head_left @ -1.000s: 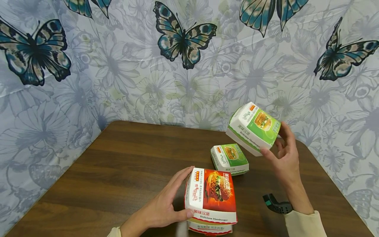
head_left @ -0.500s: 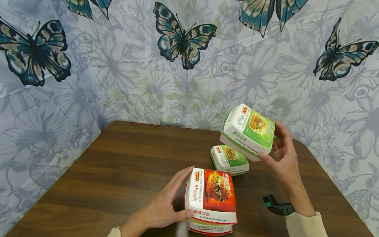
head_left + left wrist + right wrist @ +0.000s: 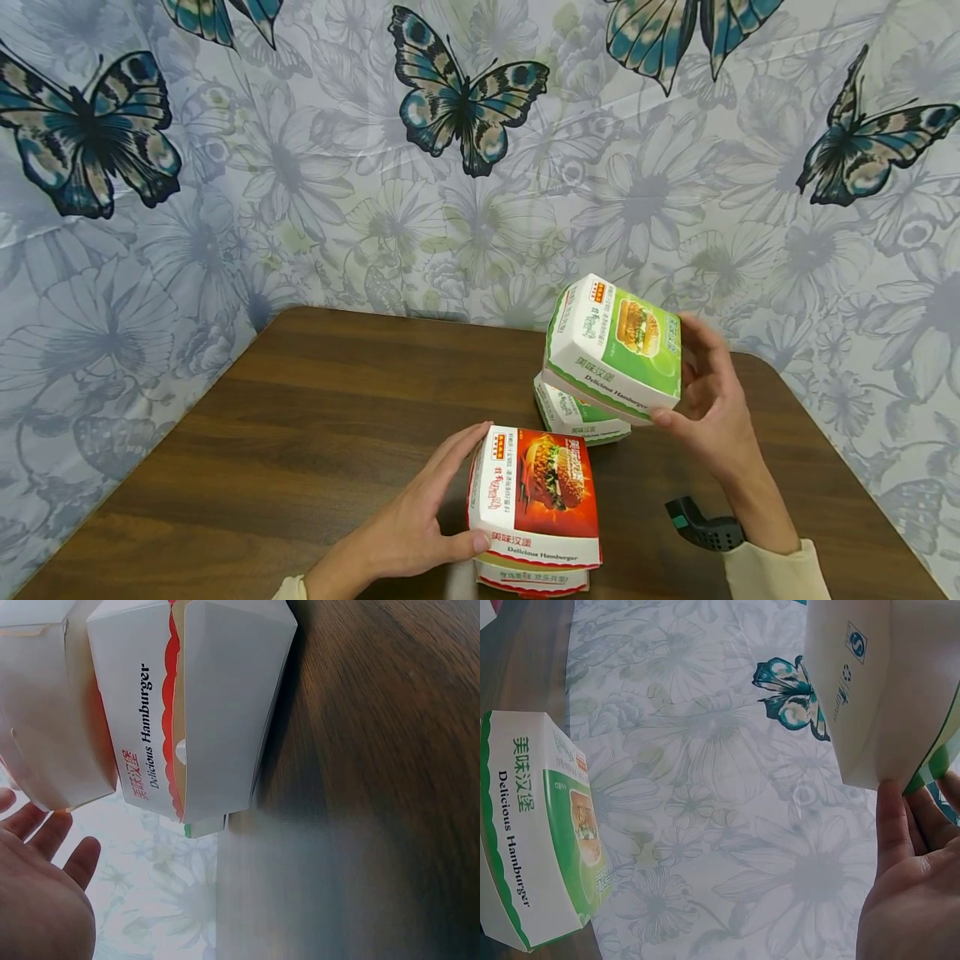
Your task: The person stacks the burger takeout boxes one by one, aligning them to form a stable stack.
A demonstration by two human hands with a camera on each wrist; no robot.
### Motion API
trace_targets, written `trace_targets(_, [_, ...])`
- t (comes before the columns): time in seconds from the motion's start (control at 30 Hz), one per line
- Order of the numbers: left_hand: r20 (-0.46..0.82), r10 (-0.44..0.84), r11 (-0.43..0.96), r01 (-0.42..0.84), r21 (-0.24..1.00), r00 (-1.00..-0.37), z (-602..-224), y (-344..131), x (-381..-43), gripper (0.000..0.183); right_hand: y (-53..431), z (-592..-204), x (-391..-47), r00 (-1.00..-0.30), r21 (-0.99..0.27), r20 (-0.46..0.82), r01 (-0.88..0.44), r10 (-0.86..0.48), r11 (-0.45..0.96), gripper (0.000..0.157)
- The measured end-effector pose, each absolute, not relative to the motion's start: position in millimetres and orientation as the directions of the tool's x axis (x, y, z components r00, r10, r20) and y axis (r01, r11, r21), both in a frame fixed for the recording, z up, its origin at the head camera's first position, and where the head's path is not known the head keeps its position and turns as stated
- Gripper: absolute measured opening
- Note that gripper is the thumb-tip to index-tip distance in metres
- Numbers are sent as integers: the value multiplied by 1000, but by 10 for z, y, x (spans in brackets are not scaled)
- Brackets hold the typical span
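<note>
At the front of the table a red-and-white hamburger box (image 3: 557, 492) sits on top of a second red box (image 3: 534, 577). My left hand (image 3: 420, 512) holds the upper one by its left side, thumb at the front corner. My right hand (image 3: 716, 408) grips a green-and-white hamburger box (image 3: 622, 354) by its right end, tilted and raised. Another green box (image 3: 562, 408) stands on the table beneath it, partly hidden behind it in the head view. In the right wrist view this standing green box (image 3: 532, 832) is well apart from the raised box (image 3: 885, 697).
The brown wooden table (image 3: 315, 417) has its back edge against a butterfly-print cloth (image 3: 465, 242). A black wrist strap device (image 3: 701, 525) is worn on the right wrist, beside a cream sleeve (image 3: 776, 571).
My right hand has moved the green hamburger box left and down, so it now overlaps the standing green box in the head view. The left hand and the red boxes have stayed put.
</note>
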State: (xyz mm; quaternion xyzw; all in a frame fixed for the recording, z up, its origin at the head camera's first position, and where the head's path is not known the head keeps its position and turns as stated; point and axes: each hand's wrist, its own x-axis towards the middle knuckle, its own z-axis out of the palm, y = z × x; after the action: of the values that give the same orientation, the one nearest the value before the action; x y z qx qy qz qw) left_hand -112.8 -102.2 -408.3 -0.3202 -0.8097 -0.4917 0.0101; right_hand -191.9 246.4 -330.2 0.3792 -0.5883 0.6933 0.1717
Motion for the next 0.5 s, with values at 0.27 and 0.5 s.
trace_targets(0.27, [316, 510, 313, 515, 798, -800, -4071, -1019, -1118, 100, 2445, -3295, -1907, -618, -677, 735, -689, -280, -258, 103])
trace_targets(0.5, [332, 511, 316, 532, 786, -793, -4076, -1021, -1114, 101, 2422, -3272, -1892, -586, -665, 742, -707, -326, -240, 106])
